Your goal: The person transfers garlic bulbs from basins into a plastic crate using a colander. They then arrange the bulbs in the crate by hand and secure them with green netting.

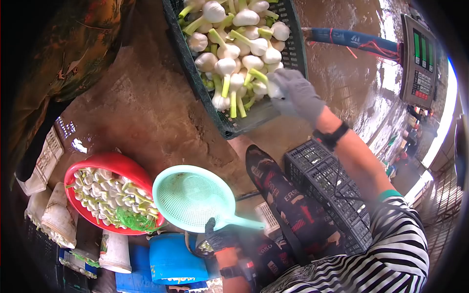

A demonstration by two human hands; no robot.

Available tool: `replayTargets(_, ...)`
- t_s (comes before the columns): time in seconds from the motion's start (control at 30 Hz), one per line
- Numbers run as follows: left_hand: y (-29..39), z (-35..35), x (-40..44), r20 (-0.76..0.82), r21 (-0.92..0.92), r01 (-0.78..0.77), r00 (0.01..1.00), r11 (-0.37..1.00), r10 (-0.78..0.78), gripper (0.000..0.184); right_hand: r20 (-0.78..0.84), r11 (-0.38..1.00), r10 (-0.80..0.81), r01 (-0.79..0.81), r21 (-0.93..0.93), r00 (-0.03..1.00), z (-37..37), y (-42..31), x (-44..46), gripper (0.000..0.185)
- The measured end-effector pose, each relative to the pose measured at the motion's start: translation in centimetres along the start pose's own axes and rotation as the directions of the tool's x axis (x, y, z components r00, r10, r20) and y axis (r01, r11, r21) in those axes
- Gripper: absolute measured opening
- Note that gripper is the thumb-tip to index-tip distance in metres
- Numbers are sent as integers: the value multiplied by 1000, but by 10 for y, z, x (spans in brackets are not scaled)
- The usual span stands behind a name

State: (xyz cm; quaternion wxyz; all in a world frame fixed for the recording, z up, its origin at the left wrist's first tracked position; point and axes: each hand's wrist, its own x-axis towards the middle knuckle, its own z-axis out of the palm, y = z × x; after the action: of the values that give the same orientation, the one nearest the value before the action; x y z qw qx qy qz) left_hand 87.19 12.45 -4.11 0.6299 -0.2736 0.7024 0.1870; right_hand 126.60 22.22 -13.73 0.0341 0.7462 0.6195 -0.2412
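A dark green crate point(229, 131) full of white garlic bulbs point(225, 67) with green stems stands at the top middle. My right hand point(299, 93), in a grey glove, is closed on a garlic bulb point(275, 89) at the crate's near right corner. Lower down, my left hand point(218, 238), in a dark glove, is at the rim of a mint-green colander point(188, 198), by its handle. No garlic shows inside the colander. The fingers of my left hand are partly hidden and blurred.
Left of the colander is a red basin point(113, 161) of garlic, with a blue bucket point(176, 256) below. Black crates point(327, 188) stand by my legs. A scale display point(421, 61) is at the upper right. Camouflage clothing of another person point(73, 53) fills the upper left.
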Motion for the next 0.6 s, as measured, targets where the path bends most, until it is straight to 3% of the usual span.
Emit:
replayTargets(0.07,1,-1,-1,-46,47,-44,998,998,47,42,113,990,-7,23,-138,994,23,-4,1,51)
replayTargets(0.1,3,-7,3,50,-83,61,997,995,-57,39,167,978,-10,44,-204,986,28,-5,3,52)
replayTargets(0.13,4,-13,6,145,-189,186,977,964,-160,36,193,990,17,10,-137,981,29,-2,1,48)
replayTargets(0.17,13,-19,8,408,-364,477,854,800,-323,31,73,985,-13,25,-170,997,30,-4,0,45)
replayTargets(0.23,15,-26,12,524,-420,562,791,712,-316,28,-166,969,-82,40,-244,983,31,-7,-4,40)
replayTargets(0.27,13,-8,0,369,-380,359,904,853,-216,28,41,997,40,-37,-62,998,17,-17,-5,39)
replayTargets(0.3,12,-11,2,356,-385,348,910,855,-210,30,268,983,121,-154,103,956,-7,-34,-1,37)
replayTargets(0.33,10,-15,3,343,-389,337,917,857,-205,32,403,970,134,-203,133,905,-8,-45,3,35)
replayTargets(0.37,9,-43,23,482,-447,522,825,726,-296,38,530,955,145,-259,147,836,-10,-56,7,34)
replayTargets(0.43,8,-42,24,393,-366,478,857,799,-333,45,614,987,141,-161,-22,777,17,-72,13,31)
replayTargets(0.47,5,-11,5,166,-177,252,960,951,-223,45,521,978,175,-210,9,835,32,-74,16,29)
replayTargets(0.53,4,-1,0,4,47,43,999,998,-43,46,326,952,247,-291,94,912,59,-76,23,27)
replayTargets(0.6,1,-14,7,43,15,47,998,999,-48,46,358,948,267,-310,67,895,61,-82,30,25)
